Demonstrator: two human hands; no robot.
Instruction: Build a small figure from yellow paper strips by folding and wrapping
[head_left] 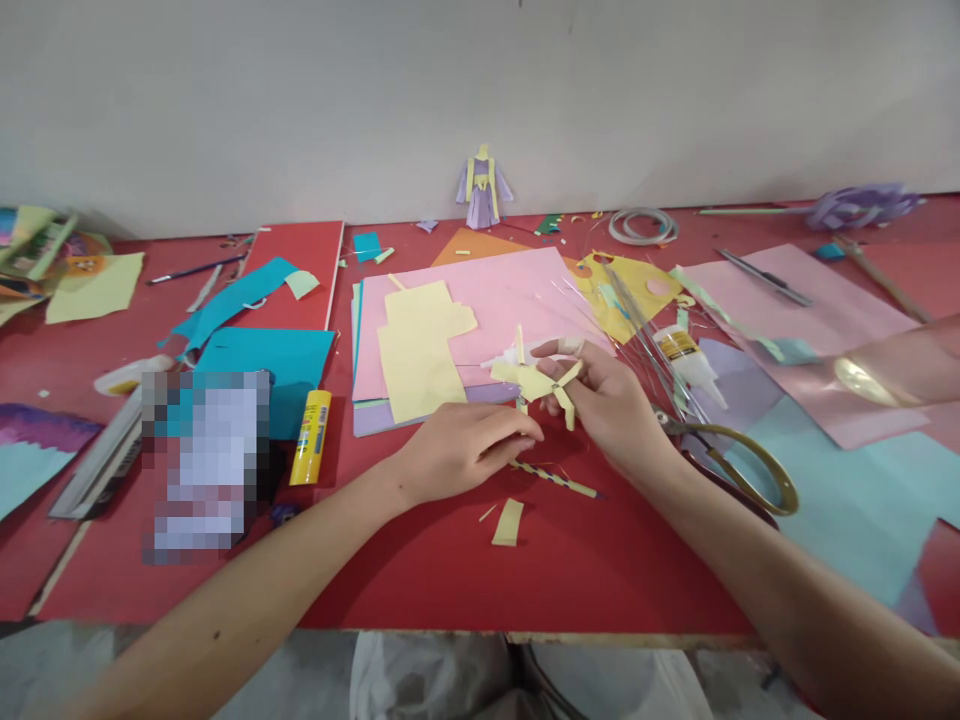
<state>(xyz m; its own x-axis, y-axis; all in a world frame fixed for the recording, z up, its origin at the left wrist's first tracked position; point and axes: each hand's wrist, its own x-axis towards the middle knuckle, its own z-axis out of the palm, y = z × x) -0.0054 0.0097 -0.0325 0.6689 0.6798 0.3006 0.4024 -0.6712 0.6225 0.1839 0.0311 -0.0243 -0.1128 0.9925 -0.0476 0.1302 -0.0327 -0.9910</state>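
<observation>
The right hand [611,400] pinches a small pale-yellow paper piece with narrow strips sticking out like limbs [534,382], by its right part, between the thumb and the fingers. This piece is held above the red counter [420,580], near the front edge of the pile with the large pink paper sheet [510,290] on top. The left hand [457,450] is just beside it, a little lower, with its fingers bent and brought near to the thumb; whether they pinch something, I cannot tell.

For good work, the grip of the right hand should be light, because such thin paper would crease easily under strong pressure. It is better to support the wide middle part and not to pull on the strips, which are likely the weakest places. The left fingers could steady the free end, or press one strip at a time, flat and without twisting.

The slim dotted stick [562,480] lies close below the left fingertips, so they should not roll it by accident. The small pale-yellow paper rectangle [508,522] lies nearer to the person and is best not brushed away by a wrist. The gold-coloured scissors handle [784,490] is beside the right forearm, so this elbow should move with care.
</observation>
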